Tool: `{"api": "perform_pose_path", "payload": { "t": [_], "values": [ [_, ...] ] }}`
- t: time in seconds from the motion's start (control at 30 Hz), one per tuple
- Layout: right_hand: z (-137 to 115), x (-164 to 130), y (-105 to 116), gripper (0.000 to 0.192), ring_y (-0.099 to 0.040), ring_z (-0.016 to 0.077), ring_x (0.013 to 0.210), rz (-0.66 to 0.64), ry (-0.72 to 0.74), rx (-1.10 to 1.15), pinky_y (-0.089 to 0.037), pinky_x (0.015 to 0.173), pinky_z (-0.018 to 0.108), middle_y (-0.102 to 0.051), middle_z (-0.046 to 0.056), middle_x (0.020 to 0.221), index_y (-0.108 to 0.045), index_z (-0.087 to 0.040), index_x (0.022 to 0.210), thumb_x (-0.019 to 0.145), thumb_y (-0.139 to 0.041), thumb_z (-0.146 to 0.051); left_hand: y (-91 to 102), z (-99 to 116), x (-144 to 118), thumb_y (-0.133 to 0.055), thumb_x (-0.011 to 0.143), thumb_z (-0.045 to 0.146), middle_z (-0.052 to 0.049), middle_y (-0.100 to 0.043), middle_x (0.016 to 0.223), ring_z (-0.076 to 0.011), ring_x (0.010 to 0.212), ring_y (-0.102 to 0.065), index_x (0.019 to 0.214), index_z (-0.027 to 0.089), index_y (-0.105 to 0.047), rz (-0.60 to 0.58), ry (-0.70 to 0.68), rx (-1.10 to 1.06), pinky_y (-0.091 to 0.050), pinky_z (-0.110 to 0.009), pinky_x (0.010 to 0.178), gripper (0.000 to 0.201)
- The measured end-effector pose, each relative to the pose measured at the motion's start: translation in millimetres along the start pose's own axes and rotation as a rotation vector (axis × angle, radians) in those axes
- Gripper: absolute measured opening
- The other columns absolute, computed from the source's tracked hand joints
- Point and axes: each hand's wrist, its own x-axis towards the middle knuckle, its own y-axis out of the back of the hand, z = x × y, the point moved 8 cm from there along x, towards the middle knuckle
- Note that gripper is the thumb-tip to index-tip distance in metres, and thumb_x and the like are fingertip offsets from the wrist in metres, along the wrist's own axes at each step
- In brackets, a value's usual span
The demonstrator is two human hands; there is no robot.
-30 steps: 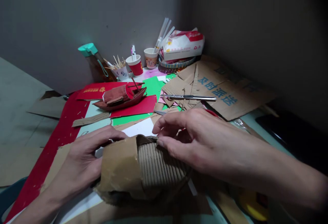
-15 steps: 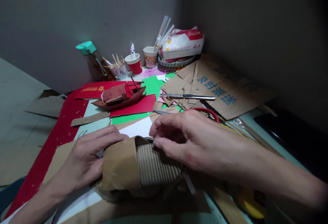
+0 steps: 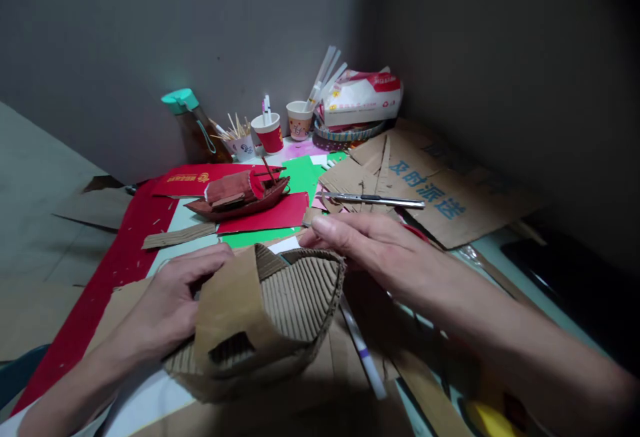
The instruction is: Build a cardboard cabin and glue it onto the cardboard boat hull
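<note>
A model boat of corrugated cardboard (image 3: 303, 300) is tilted towards me, its pointed, ribbed end to the right. A smooth brown cardboard band (image 3: 230, 310) arches over it, with a dark rectangular opening low on the near side. My left hand (image 3: 175, 294) is closed around the boat's left part, fingers over the far side. At the far edge of the pointed end, my right hand (image 3: 365, 240) is curled against the boat, thumb raised off it and fingertips partly hidden. Below the boat lies a white stick with a purple band (image 3: 364, 354).
A finished-looking reddish boat (image 3: 240, 194) stands on red and green paper. A utility knife (image 3: 373, 200) rests on cardboard scraps, beside a printed cardboard sheet (image 3: 465, 190). Paper cups (image 3: 269, 136), a teal-lidded bottle (image 3: 195, 124) and a basket (image 3: 345, 134) line the wall. Something yellow (image 3: 487, 417) lies near right.
The boat has turned and tipped, so its pointed end and the opening in the band now show. My right hand has moved from the roof edge to the far side of that end.
</note>
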Motion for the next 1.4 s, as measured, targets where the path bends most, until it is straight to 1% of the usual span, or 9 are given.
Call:
{"api": "perform_pose_path", "payload": {
  "t": [0.17,0.27,0.4,0.53,0.67,0.83,1.03,1.17,1.4],
  "values": [
    [7.9,-4.0,-20.0,0.029,-0.062,0.0264,0.11,-0.055,-0.055,-0.099,-0.046,0.097,0.043,-0.071,0.004,0.109,-0.067,-0.026,0.105,0.1,-0.047,-0.047,-3.3,3.5,1.9,-0.06,0.08,0.023,-0.002,-0.072,0.079,-0.0192,0.071,-0.065,0.08,0.021,-0.068,0.008,0.048,0.022,-0.049,-0.026,0.061,0.009],
    [5.4,-7.3,-18.6,0.029,-0.061,0.0276,0.117,0.043,0.006,-0.193,-0.046,0.101,0.045,-0.069,0.005,0.121,-0.064,-0.027,0.119,0.1,-0.049,-0.042,-4.5,2.8,2.9,-0.052,0.079,0.02,-0.003,-0.069,0.078,-0.0196,0.07,-0.064,0.078,0.02,-0.064,0.007,0.071,0.016,-0.048,-0.028,0.061,0.013],
    [-23.8,-17.9,-7.0,0.015,-0.063,0.0205,0.11,0.211,0.284,-0.36,-0.051,0.094,0.034,-0.068,0.003,0.116,-0.061,-0.026,0.112,0.1,-0.053,-0.027,-4.7,-1.2,2.8,-0.05,0.077,0.018,-0.003,-0.07,0.082,-0.0207,0.075,-0.065,0.082,0.021,-0.065,0.018,0.114,0.018,-0.047,-0.028,0.064,0.016],
    [-38.8,-27.5,-18.5,0.013,-0.066,0.0154,0.098,0.081,0.427,-0.454,-0.055,0.082,0.024,-0.07,0.0,0.104,-0.061,-0.028,0.108,0.097,-0.059,-0.021,-7.5,-3.1,2.1,-0.048,0.078,0.014,-0.002,-0.068,0.081,-0.0189,0.073,-0.063,0.082,0.02,-0.062,-0.005,0.12,0.044,-0.045,-0.027,0.063,0.015],
    [-40.2,-33.6,-31.2,0.036,-0.07,0.016,0.098,0.039,0.506,-0.507,-0.056,0.085,0.025,-0.073,-0.001,0.111,-0.053,-0.028,0.127,0.094,-0.062,-0.017,-7.7,-2.5,1.3,-0.046,0.079,0.012,-0.003,-0.065,0.08,-0.0186,0.072,-0.06,0.08,0.02,-0.059,0.015,0.09,0.086,-0.043,-0.028,0.063,0.015],
    [-30.4,-28.0,-43.6,0.04,-0.073,0.0167,0.082,-0.058,0.407,-0.446,-0.055,0.067,0.025,-0.076,-0.001,0.096,-0.051,-0.024,0.129,0.092,-0.054,-0.008,-7.9,-0.5,1.7,-0.048,0.082,0.017,-0.005,-0.067,0.086,-0.0207,0.077,-0.062,0.087,0.018,-0.063,0.012,0.088,0.087,-0.044,-0.03,0.067,0.016],
    [-21.1,-21.0,-39.6,0.042,-0.07,0.0149,0.069,-0.128,0.289,-0.341,-0.047,0.059,0.024,-0.077,-0.006,0.086,-0.052,-0.028,0.131,0.093,-0.064,-0.014,-5.6,-0.4,3.9,-0.05,0.074,0.016,-0.004,-0.066,0.082,-0.0204,0.075,-0.06,0.082,0.017,-0.061,-0.003,0.079,0.077,-0.04,-0.029,0.066,0.014],
    [-12.1,-17.0,-39.7,0.051,-0.069,0.016,0.07,-0.157,0.247,-0.346,-0.046,0.062,0.026,-0.078,-0.006,0.088,-0.05,-0.027,0.136,0.091,-0.07,-0.016,-5.0,0.6,4.3,-0.05,0.074,0.016,-0.004,-0.068,0.081,-0.0206,0.075,-0.06,0.082,0.018,-0.064,-0.007,0.067,0.087,-0.039,-0.029,0.066,0.016],
    [-19.2,-21.8,-43.8,0.052,-0.073,0.0189,0.079,-0.177,0.254,-0.367,-0.047,0.068,0.027,-0.081,-0.002,0.091,-0.05,-0.02,0.136,0.088,-0.067,-0.006,-2.5,6.1,5.3,-0.051,0.077,0.021,0.0,-0.063,0.071,-0.0177,0.067,-0.056,0.072,0.02,-0.062,0.03,0.044,0.106,-0.037,-0.028,0.062,0.012]
  ]
}}
